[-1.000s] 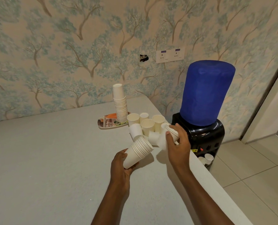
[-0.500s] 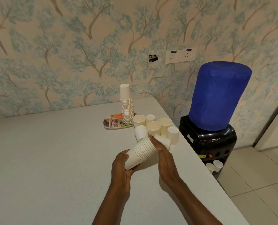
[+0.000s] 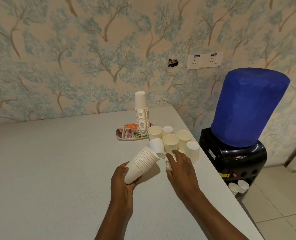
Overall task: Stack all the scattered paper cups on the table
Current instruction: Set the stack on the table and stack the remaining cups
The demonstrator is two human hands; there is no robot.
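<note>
1. Stack of nested cups (image 3: 143,163) sits tilted, mouth toward the loose cups (image 3: 171,141), ready to take another; left hand (image 3: 122,186) has its grip wrapped round the base.
2. Right hand (image 3: 180,168) reaches in, grip pinching a fallen cup (image 3: 168,166) near the right edge of the counter (image 3: 57,170).

Entry: person, 2 arms in view.
- L hand (image 3: 121,181) + L forearm (image 3: 112,220): comes in from frame edge approx. 6 o'clock; bare wrist to edge.
- R hand (image 3: 180,165) + R forearm (image 3: 213,217): comes in approx. 5 o'clock; bare likewise.
- Both forearms slim, fingers long.
</note>
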